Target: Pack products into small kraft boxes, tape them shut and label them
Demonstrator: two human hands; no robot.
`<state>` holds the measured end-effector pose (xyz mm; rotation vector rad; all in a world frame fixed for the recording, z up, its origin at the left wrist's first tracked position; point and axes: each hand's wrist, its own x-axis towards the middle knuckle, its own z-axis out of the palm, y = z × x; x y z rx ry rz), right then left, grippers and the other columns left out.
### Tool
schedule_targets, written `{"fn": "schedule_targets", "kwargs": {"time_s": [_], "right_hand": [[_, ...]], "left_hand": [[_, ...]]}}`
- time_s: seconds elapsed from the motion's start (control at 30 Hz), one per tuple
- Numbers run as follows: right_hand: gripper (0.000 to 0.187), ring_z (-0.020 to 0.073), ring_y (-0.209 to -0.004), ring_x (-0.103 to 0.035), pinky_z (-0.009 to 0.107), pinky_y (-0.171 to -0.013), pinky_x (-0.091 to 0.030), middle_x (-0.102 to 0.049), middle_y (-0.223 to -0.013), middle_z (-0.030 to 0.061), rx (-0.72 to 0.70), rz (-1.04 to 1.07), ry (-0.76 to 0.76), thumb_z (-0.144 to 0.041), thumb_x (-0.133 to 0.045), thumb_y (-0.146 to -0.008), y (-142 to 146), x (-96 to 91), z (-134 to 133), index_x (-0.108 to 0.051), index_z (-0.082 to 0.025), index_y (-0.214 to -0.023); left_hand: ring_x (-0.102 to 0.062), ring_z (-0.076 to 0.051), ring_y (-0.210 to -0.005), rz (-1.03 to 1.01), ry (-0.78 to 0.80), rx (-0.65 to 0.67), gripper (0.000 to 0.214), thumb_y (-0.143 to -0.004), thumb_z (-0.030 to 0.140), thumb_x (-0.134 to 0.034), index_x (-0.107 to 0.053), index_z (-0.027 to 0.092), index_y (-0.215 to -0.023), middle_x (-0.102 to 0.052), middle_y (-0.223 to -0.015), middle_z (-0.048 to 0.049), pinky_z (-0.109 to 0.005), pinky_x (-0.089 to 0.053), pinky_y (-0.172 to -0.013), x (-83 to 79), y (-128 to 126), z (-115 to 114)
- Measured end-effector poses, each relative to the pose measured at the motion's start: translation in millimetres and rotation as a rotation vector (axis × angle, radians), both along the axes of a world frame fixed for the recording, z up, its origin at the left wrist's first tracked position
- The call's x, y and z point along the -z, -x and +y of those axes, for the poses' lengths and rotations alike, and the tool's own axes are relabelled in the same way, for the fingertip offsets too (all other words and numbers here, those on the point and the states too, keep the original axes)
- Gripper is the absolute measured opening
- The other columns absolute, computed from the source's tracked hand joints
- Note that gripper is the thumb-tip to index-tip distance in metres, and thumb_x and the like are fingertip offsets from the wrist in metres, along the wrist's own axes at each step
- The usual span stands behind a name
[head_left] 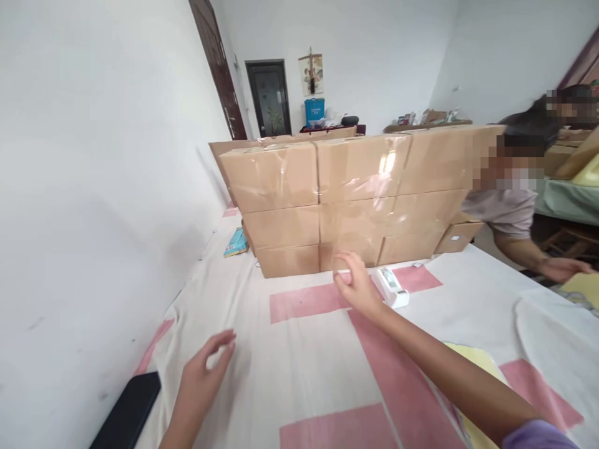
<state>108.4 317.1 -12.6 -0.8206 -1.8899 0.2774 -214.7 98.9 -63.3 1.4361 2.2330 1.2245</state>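
My left hand (pixel 206 377) hovers over the near left of the table, thumb and fingertips brought together in a loose ring; I see nothing in it. Farther forward, my right hand (pixel 359 284) reaches over a pink patch of the cloth in front of the stacked cardboard boxes (pixel 285 227). Its fingers are curved, with the thumb apart and no object visible between them. Clear, shiny film or tape covers the box fronts. Just right of my right hand stands a small white device (pixel 392 288) with a greenish window.
A white cloth with pink patches (pixel 322 368) covers the table. A black flat object (pixel 128 411) lies by the left wall, a blue packet (pixel 236 243) beside the boxes. Yellow material (pixel 475 362) lies under my right forearm. Another person's hand (pixel 564 269) is at the right.
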Motion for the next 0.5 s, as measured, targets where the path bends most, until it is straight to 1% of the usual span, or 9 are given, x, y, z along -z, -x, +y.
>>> {"fn": "schedule_targets", "kwargs": {"time_s": [0.07,0.13,0.2,0.27,0.33,0.37,0.4,0.43,0.5], "right_hand": [[0.029,0.0268,-0.12,-0.06,0.049,-0.105,-0.047,-0.064,-0.123,0.0108,-0.154,-0.034,0.034,-0.018,-0.054,-0.088,59,-3.3,-17,-0.061,-0.024,-0.115],[0.028,0.0254,-0.117,-0.061,0.047,-0.103,-0.049,-0.065,-0.12,0.0103,-0.273,-0.029,0.076,-0.016,-0.055,-0.087,110,0.0,-25,-0.062,-0.023,-0.112],[0.029,0.0233,-0.113,-0.063,0.043,-0.099,-0.052,-0.065,-0.12,0.0098,-0.36,-0.004,0.168,-0.015,-0.055,-0.085,155,9.7,-25,-0.062,-0.022,-0.112],[0.032,0.0201,-0.107,-0.066,0.037,-0.091,-0.057,-0.064,-0.125,0.0092,-0.414,-0.005,0.341,-0.014,-0.055,-0.084,198,21.8,-18,-0.063,-0.022,-0.114],[0.04,0.018,-0.101,-0.069,0.034,-0.085,-0.059,-0.062,-0.132,0.0097,-0.418,-0.04,0.508,-0.013,-0.054,-0.083,240,31.4,-6,-0.061,-0.022,-0.121],[0.045,0.0186,-0.102,-0.07,0.034,-0.086,-0.059,-0.06,-0.136,0.0116,-0.402,-0.056,0.566,-0.013,-0.053,-0.083,261,34.2,1,-0.059,-0.021,-0.127],[0.052,0.0212,-0.11,-0.068,0.036,-0.09,-0.058,-0.055,-0.143,0.0151,-0.377,-0.061,0.602,-0.013,-0.053,-0.083,279,35.1,8,-0.055,-0.019,-0.135],[0.06,0.0254,-0.122,-0.063,0.041,-0.098,-0.055,-0.047,-0.152,0.0197,-0.335,-0.061,0.61,-0.015,-0.054,-0.084,296,33.9,15,-0.048,-0.015,-0.143],[0.074,0.0341,-0.149,-0.036,0.05,-0.115,-0.04,-0.021,-0.166,0.0256,-0.231,-0.094,0.527,-0.019,-0.056,-0.086,322,24.9,29,-0.031,-0.008,-0.155]], "left_hand": [[-0.072,-0.027,-0.105,-0.017,-0.037,-0.064,0.05,-0.083,0.061,-0.051,-0.068,0.022,-0.109,-0.077,-0.11,-0.0084,-0.041,-0.058,-0.095,3.1,28,38],[-0.071,-0.027,-0.105,-0.015,-0.025,-0.078,0.051,-0.085,0.056,-0.046,-0.066,0.018,-0.114,-0.074,-0.114,-0.012,-0.042,-0.057,-0.094,16.1,42,64],[-0.071,-0.027,-0.099,0.004,0.02,-0.049,0.05,-0.081,0.051,-0.052,-0.067,0.016,-0.114,-0.072,-0.11,-0.0129,-0.043,-0.058,-0.091,30.0,49,79],[-0.071,-0.026,-0.091,0.034,0.071,-0.011,0.052,-0.077,0.046,-0.061,-0.067,0.016,-0.118,-0.071,-0.107,-0.0116,-0.042,-0.058,-0.085,36.2,55,91],[-0.07,-0.024,-0.088,0.073,0.103,-0.002,0.056,-0.079,0.041,-0.063,-0.062,0.015,-0.128,-0.068,-0.114,-0.0122,-0.04,-0.057,-0.083,31.7,66,110],[-0.069,-0.025,-0.092,0.098,0.109,-0.015,0.057,-0.082,0.038,-0.062,-0.058,0.014,-0.133,-0.066,-0.119,-0.0142,-0.04,-0.056,-0.086,26.4,73,124],[-0.067,-0.027,-0.104,0.129,0.108,-0.033,0.057,-0.086,0.035,-0.059,-0.054,0.014,-0.138,-0.062,-0.129,-0.0167,-0.042,-0.053,-0.092,20.2,82,142],[-0.061,-0.03,-0.119,0.161,0.103,-0.062,0.059,-0.089,0.032,-0.057,-0.048,0.013,-0.144,-0.056,-0.138,-0.02,-0.045,-0.049,-0.099,13.9,90,163],[-0.051,-0.036,-0.133,0.203,0.104,-0.121,0.059,-0.093,0.027,-0.054,-0.042,0.009,-0.148,-0.047,-0.147,-0.0249,-0.052,-0.044,-0.106,4.1,106,208]]}}
